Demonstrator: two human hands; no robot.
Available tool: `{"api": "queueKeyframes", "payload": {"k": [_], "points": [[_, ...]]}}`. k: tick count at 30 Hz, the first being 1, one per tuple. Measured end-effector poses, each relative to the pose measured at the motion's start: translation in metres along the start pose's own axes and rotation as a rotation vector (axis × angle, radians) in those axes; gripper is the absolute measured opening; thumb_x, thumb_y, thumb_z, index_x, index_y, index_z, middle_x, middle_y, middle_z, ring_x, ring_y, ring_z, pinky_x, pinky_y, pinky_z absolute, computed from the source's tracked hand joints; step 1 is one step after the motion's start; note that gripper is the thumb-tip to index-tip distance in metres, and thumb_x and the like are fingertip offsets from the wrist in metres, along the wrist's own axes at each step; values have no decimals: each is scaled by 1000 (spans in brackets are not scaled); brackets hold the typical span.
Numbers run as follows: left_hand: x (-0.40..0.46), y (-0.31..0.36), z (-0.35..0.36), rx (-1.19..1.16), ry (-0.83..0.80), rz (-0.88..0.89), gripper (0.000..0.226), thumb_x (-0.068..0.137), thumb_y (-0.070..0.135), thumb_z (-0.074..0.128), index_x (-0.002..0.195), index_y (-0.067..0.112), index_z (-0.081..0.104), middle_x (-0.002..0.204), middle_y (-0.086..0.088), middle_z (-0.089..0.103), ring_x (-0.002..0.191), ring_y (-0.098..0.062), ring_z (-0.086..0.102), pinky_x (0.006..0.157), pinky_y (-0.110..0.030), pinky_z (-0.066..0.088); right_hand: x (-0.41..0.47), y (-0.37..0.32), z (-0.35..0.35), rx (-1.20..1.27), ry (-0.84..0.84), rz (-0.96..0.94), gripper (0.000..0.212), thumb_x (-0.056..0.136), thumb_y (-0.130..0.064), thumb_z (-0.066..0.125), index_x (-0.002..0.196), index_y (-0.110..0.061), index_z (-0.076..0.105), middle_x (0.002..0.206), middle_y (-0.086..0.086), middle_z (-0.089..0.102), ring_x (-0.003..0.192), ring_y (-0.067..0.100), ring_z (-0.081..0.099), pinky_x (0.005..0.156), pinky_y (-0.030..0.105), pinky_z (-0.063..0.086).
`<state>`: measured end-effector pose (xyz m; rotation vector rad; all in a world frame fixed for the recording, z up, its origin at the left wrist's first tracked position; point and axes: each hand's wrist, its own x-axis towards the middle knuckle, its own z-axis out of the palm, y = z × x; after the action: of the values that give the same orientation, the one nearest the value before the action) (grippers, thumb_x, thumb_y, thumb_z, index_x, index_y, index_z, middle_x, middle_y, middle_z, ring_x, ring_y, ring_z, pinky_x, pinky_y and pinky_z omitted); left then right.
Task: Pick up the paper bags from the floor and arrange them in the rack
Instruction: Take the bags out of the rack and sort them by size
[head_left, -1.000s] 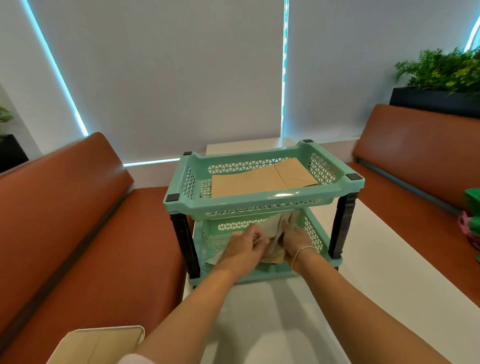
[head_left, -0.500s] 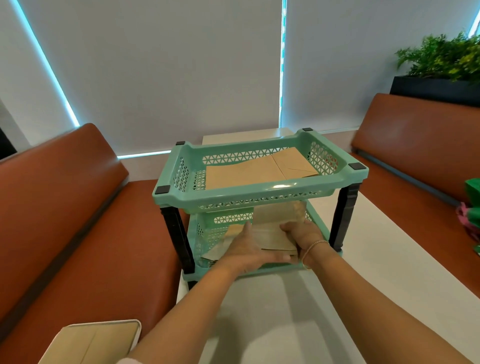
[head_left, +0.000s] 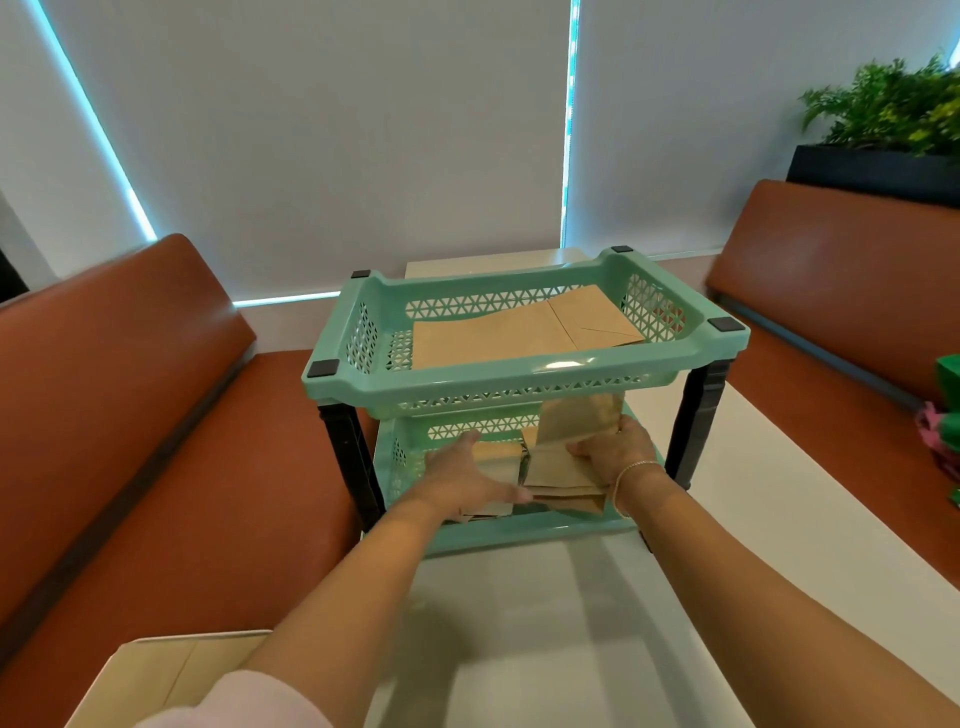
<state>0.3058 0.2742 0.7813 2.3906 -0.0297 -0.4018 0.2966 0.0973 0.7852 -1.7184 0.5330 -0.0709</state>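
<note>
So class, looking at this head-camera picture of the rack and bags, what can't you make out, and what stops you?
- How many paper bags lie in the lower tray: upper tray and both hands hide them.
- Left hand fingertips: behind the bags.
- Right hand palm side: turned away.
- Beige box bottom left: cut off by the frame edge and sleeve.
- The floor: out of view.

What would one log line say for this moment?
stage: arranging | hands: left hand, right hand on paper bags | place: rack lower tier

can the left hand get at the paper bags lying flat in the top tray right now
Probably yes. The top tray is open above, nothing covers its paper bags, and the left hand only presses bags below.
</note>
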Motion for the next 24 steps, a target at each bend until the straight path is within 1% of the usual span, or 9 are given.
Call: {"api": "queueKeyframes", "payload": {"k": [4, 6, 8, 11, 13, 15, 18, 20, 24], "points": [[13, -10, -8, 332, 98, -120, 60, 87, 37, 63, 134, 5, 42, 134, -12, 50, 125, -29, 46, 100, -34, 38, 9, 2, -4, -8, 95, -17, 33, 88, -14, 56, 119, -9, 49, 115, 10, 57, 95, 22, 50, 90, 28, 41], [18, -15, -4, 415, 99, -151, 52, 89, 43, 58, 122, 4, 53, 127, -14, 56, 118, -31, 51, 96, -35, 42, 12, 1, -6, -29, 99, -10, 41, 86, -10, 60, 124, -6, 46, 120, 13, 55, 101, 26, 53, 95, 32, 44], [21, -17, 3, 430, 88, -197, 66, 82, 58, 58, 123, 7, 54, 129, -13, 55, 121, -33, 48, 101, -39, 41, 13, 2, -5, -60, 78, 11, 54, 81, -7, 65, 130, -3, 42, 127, 16, 51, 113, 32, 52, 100, 42, 44], [25, -17, 15, 372, 91, -262, 101, 59, 78, 64, 131, 10, 47, 135, -12, 51, 124, -33, 47, 103, -40, 39, 11, 6, -2, -75, 75, 17, 45, 84, -9, 61, 126, -7, 45, 117, 12, 56, 104, 28, 53, 95, 35, 44], [24, -13, 20, 364, 107, -295, 115, 50, 78, 69, 137, 10, 37, 138, -11, 47, 127, -32, 43, 102, -40, 36, 11, 7, 0, -77, 78, 14, 42, 85, -10, 59, 125, -10, 47, 116, 10, 58, 106, 29, 54, 93, 35, 43], [24, -10, 23, 343, 117, -305, 113, 50, 69, 77, 137, 9, 36, 136, -10, 48, 125, -30, 45, 101, -40, 40, 9, 8, 1, -95, 80, 7, 42, 86, -10, 59, 126, -9, 47, 117, 10, 58, 111, 30, 53, 95, 35, 42], [23, -7, 24, 236, 155, -299, 84, 66, 36, 81, 131, 2, 41, 124, -11, 56, 114, -29, 54, 90, -36, 48, 9, 7, 1, -100, 81, 15, 39, 86, -10, 59, 124, -9, 48, 111, 10, 59, 105, 28, 53, 94, 36, 42], [24, -4, 18, 157, 205, -257, 47, 81, 18, 66, 121, -1, 52, 113, -13, 60, 105, -28, 59, 77, -31, 50, 10, 8, 1, -110, 77, 25, 39, 86, -11, 59, 123, -9, 48, 110, 11, 58, 103, 28, 53, 93, 37, 43], [22, 5, -2, -325, 297, -176, 29, 93, 20, 56, 120, 9, 55, 110, -9, 61, 97, -25, 60, 74, -30, 47, 9, 10, 3, -126, 64, 49, 44, 85, -7, 57, 128, -6, 45, 122, 14, 55, 114, 32, 51, 97, 37, 41]]}}
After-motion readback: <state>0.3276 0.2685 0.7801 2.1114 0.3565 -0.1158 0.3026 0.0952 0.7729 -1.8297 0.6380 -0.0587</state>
